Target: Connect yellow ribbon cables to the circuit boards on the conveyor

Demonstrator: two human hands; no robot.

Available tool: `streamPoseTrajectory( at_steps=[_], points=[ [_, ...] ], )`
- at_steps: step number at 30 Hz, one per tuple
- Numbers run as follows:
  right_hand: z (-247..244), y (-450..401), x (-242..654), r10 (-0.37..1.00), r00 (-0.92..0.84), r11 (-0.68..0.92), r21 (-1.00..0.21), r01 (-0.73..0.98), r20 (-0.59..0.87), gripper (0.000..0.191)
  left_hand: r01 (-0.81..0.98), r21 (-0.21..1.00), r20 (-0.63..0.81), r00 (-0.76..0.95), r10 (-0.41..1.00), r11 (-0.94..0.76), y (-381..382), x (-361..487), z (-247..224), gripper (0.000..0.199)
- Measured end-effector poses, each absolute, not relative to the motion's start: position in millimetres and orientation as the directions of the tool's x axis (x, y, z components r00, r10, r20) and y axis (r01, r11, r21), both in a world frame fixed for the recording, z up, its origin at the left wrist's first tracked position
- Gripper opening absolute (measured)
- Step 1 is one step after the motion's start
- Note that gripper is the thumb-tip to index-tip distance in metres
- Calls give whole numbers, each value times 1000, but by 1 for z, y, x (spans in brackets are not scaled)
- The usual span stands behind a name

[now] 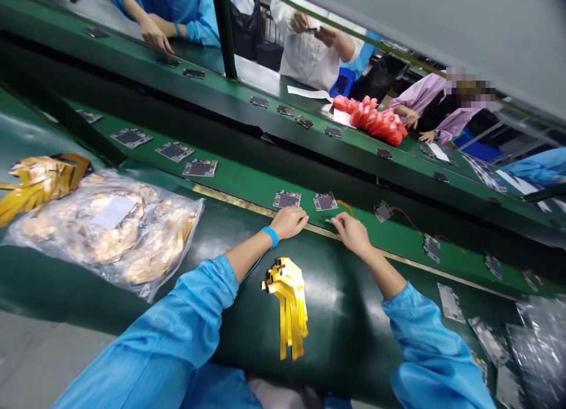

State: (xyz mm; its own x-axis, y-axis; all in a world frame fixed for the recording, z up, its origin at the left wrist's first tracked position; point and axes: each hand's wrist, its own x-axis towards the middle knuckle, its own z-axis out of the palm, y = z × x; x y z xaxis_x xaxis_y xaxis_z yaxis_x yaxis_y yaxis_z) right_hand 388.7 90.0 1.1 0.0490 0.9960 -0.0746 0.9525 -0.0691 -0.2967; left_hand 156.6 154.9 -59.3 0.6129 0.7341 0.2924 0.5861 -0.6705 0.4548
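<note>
My left hand (289, 222) rests at the belt's near edge, just below a circuit board (287, 199). Its fingers are loosely curled together, with nothing visible in them. To its right, my right hand (352, 233) pinches a small pale piece (329, 221), too small to name. Just beyond that piece lies another circuit board (325, 201), from whose right side an orange flex cable (345, 206) extends. A bundle of yellow flex cables (292, 297) with dark connector ends lies on the table between my forearms.
The green belt (239, 188) carries several boards. On the left lie a clear plastic bag (177, 244) of flex cables and a loose cable pile (44, 179). Metal plates (451, 303) and plastic wrap (539, 338) are at right. Co-workers sit beyond, near red bundles (371, 119).
</note>
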Motion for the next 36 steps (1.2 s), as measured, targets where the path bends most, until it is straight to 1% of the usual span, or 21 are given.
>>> streamPoseTrajectory(
  at_steps=[2, 4, 7, 9, 11, 13, 17, 20, 23, 25, 29, 31, 33, 36],
  points=[
    [-4, 73, 367, 985, -101, 30, -435, 900, -140, 25, 597, 475, 286, 591, 754, -647, 155, 156, -59, 35],
    [-10, 56, 344, 951, -250, 125, -510, 851, -184, 28, 608, 483, 283, 572, 770, -630, 154, 156, -58, 35],
    [-16, 38, 315, 894, -396, 215, -573, 791, -211, 28, 617, 489, 288, 553, 781, -617, 154, 155, -58, 35],
    [-16, 33, 303, 876, -424, 229, -576, 784, -229, 24, 619, 486, 303, 544, 783, -618, 154, 155, -57, 35],
    [-16, 32, 298, 877, -416, 209, -589, 780, -240, 17, 628, 481, 327, 519, 790, -612, 154, 154, -57, 36],
    [-17, 33, 298, 886, -392, 162, -628, 761, -247, 12, 647, 490, 358, 461, 812, -583, 154, 153, -56, 37],
    [-23, 34, 302, 908, -356, 108, -697, 709, -221, 13, 679, 539, 373, 338, 864, -498, 159, 153, -52, 31],
    [-32, 36, 307, 926, -323, 60, -769, 636, -194, 20, 722, 536, 302, 320, 898, -438, 168, 159, -47, 22],
    [-41, 41, 316, 937, -290, -35, -881, 472, -193, 34, 786, 487, 177, 338, 924, -381, 179, 172, -44, 17],
    [-45, 47, 326, 953, -244, -71, -916, 394, -179, 41, 821, 442, 119, 345, 931, -361, 185, 182, -44, 17],
    [-44, 63, 352, 989, -75, -88, -920, 381, -126, 47, 861, 360, 111, 343, 933, -360, 190, 199, -48, 18],
    [-41, 69, 364, 993, -28, -95, -914, 394, -115, 47, 870, 338, 100, 346, 933, -359, 192, 204, -49, 22],
    [-39, 74, 372, 993, -26, -96, -905, 415, -117, 46, 867, 329, 85, 367, 926, -374, 192, 206, -48, 25],
    [-40, 83, 376, 993, -54, -66, -882, 467, -102, 43, 842, 325, 87, 428, 900, -431, 193, 201, -46, 24]
  ],
)
